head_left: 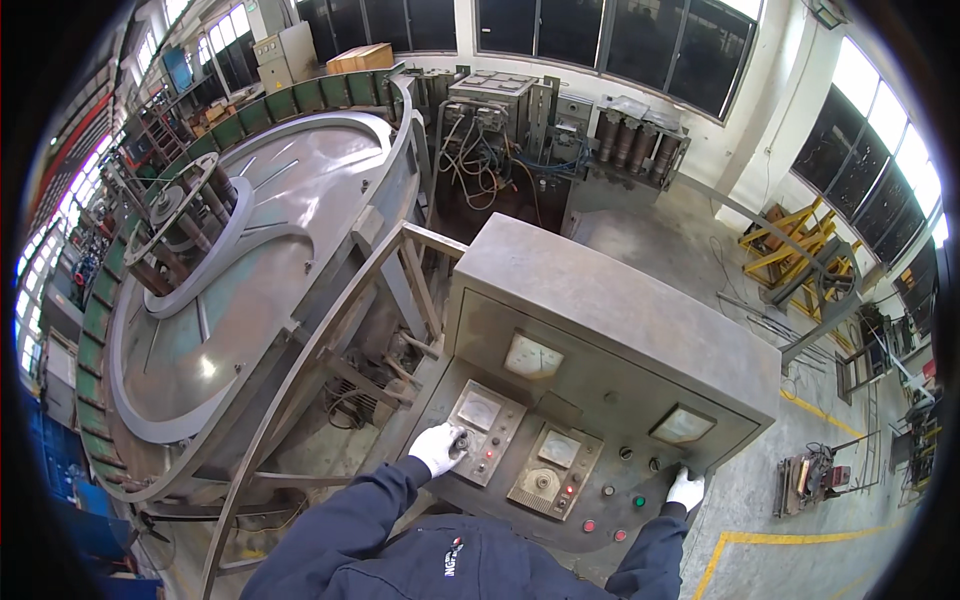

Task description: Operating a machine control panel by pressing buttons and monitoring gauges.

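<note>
Stands at a grey control console [610,290], dressed in a dark blue jacket [345,530]. Has the white-gloved left hand [435,449] on the left dial module [508,409], fingers drawn in around a dark knob [460,443] — just below the dial, with only that knob in their grasp. Rests the right hand [686,490], also gloved in white, at the panel's right edge, near a black rotary switch [655,464]; cannot tell how far bent its fingers, or whether holding the edge. Between the two hands, a second dial module [521,484], then a green button [639,502] and two red buttons [589,525]. Beyond the console to the left — a large round metal machine [262,290].
</note>
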Motion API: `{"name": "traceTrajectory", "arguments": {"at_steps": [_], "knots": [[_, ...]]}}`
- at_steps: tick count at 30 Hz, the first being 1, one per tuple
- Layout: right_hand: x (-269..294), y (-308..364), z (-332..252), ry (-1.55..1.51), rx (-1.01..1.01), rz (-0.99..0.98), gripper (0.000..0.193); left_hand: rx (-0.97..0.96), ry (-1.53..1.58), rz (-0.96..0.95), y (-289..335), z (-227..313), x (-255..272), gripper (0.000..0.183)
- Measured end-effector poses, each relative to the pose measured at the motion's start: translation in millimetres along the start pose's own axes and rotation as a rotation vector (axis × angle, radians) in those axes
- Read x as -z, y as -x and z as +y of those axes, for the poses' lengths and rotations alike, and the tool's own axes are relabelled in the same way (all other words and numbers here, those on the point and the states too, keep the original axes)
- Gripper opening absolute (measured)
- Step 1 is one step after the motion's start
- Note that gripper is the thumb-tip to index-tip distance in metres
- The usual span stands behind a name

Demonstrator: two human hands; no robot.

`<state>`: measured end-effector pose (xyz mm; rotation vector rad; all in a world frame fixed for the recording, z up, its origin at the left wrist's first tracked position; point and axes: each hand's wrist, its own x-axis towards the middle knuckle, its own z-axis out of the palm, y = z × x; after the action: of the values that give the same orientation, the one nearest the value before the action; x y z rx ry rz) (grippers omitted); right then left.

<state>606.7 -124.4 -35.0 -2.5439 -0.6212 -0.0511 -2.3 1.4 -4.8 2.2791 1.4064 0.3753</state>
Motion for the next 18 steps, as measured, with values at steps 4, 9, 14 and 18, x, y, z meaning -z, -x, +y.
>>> {"name": "traceTrajectory", "arguments": {"at_steps": [4,9,14,18], "knots": [[-0.1,1.3,-2.7,0.032,0.015,0.02,0.049,0.003,-0.018,0.001,0.8,0.3,-0.4,0.038],[2.2,4.3,-10.0,-0.001,0.01,-0.032,0.048,0.014,-0.027,0.0,5.0,-4.0,-1.8,0.04],[-0.2,17.3,15.6,-0.303,0.07,0.052,0.05,-0.012,-0.011,-0.023,-6.6,2.9,4.7,0.041],[53.9,67.5,-44.2,-0.332,0.039,-0.025,0.051,-0.01,0.007,-0.031,-16.3,12.6,11.3,0.041]]}}
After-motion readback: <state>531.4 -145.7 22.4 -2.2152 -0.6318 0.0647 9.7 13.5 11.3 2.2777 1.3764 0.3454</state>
